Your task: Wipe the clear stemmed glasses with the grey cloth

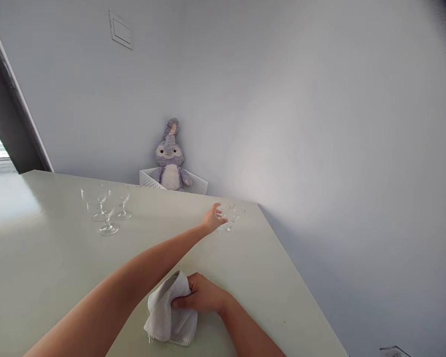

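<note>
Here are two hands (204, 295), one cloth (171, 312) and at least five glasses (107, 218).

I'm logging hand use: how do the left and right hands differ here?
The right hand grips a pale cloth; the left hand is open beside clear glasses, contact unclear. The left hand is far forward over the table; the right hand is closer in. Both hands are bare.

My left arm (134, 275) stretches across the desk (252, 267) toward its far edge, left grip (212, 219) curved, thumb (224, 221) apart from fingers (217, 205); my right grip (204, 295) clenches over the desk's nearer part, forearm (243, 325) angled inward.
</note>
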Demonstrator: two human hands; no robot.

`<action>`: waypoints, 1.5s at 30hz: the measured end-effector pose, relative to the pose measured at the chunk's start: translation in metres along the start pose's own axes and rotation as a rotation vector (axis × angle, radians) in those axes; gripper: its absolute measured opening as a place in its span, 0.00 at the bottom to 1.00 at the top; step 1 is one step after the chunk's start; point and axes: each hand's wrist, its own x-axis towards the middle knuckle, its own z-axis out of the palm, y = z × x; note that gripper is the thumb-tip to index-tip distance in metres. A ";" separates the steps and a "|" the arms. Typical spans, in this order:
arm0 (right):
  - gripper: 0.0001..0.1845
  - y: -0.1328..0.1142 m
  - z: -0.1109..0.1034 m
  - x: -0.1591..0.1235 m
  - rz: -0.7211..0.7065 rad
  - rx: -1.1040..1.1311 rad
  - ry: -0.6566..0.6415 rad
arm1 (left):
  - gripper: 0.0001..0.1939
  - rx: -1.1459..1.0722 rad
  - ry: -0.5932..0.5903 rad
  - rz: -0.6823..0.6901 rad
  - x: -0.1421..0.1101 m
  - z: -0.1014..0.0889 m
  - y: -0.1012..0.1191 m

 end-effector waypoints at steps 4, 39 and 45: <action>0.11 -0.003 -0.001 -0.001 -0.010 -0.026 0.004 | 0.38 0.019 -0.007 0.001 0.000 0.004 0.001; 0.18 0.016 -0.010 -0.005 -0.087 0.392 0.209 | 0.30 -1.176 0.750 -0.114 -0.144 -0.236 0.047; 0.16 0.009 -0.026 -0.012 -0.206 0.586 0.372 | 0.20 -1.218 0.795 -0.117 -0.138 -0.244 0.045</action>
